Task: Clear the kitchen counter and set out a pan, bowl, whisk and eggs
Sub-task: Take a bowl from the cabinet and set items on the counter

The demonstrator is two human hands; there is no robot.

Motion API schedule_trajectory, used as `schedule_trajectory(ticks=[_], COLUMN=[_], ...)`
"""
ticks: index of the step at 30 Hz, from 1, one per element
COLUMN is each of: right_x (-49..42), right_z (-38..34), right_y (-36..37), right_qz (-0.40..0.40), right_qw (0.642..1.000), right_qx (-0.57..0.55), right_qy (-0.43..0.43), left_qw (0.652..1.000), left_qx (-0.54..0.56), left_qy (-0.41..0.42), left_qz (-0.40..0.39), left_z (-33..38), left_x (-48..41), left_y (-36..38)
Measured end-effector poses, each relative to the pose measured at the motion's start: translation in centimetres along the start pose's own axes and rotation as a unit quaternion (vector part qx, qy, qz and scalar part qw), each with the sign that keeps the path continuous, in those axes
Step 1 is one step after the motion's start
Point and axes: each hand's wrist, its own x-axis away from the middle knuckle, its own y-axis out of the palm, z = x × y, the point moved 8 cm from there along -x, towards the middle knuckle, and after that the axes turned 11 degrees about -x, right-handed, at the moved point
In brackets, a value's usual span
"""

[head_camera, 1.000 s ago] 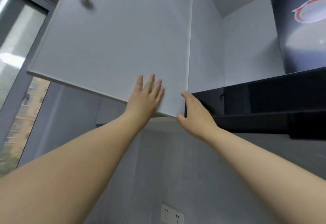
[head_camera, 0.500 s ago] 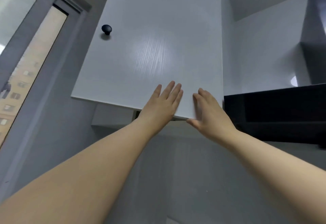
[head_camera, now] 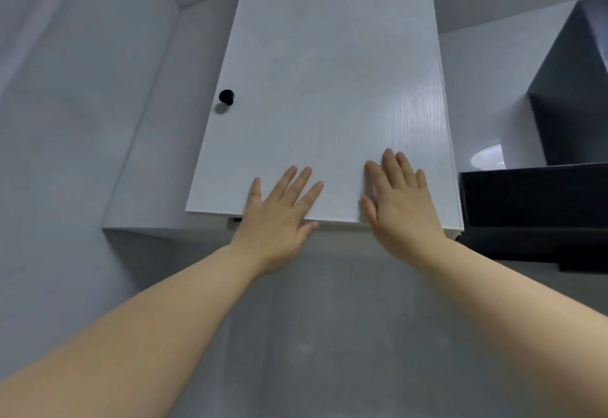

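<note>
Left hand: the left hand (head_camera: pixel 279 217) lies flat, fingers straight and a little spread, on the near lower part of the cabinet door (head_camera: pixel 329 88); it grips nothing.
Right hand: the right hand (head_camera: pixel 399 200) is flat too, just right of the left one, palm over the door's lower edge and released.
Why so: both palms press the face and neither uses the knob (head_camera: pixel 226 97) far to the left, which looks like pushing the door shut.
Door: nearly flush with its cabinet, with a thin dark gap under the lower edge by the left hand.
Surroundings: the black range hood (head_camera: pixel 533 207) sits just right of the cabinet.
Task things: pan, bowl, whisk and eggs are out of view, as is the desk.
Change: a second ago the door stood swung out and the right hand was at its edge; since then the door has closed in and that hand has moved onto the face.
</note>
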Motion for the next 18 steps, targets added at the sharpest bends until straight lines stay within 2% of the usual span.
schedule_trajectory(ticks=[4, 9, 18], right_x=[-0.8, -2.4, -2.8], right_z=[-0.5, -0.4, 0.2], right_y=[1.1, 2.0, 3.3], right_qz=[0.022, 0.023, 0.039], right_qw=[0.998, 0.996, 0.988], right_qx=[0.039, 0.087, 0.148], right_qy=[0.040, 0.024, 0.015], left_qw=[0.994, 0.981, 0.969], left_qx=[0.080, 0.129, 0.189], left_qy=[-0.068, -0.146, -0.150], left_qz=[0.014, 0.019, 0.061], left_z=[-0.5, -0.6, 0.4], left_x=[-1.9, -4.3, -5.7], left_y=[1.3, 2.6, 5.1])
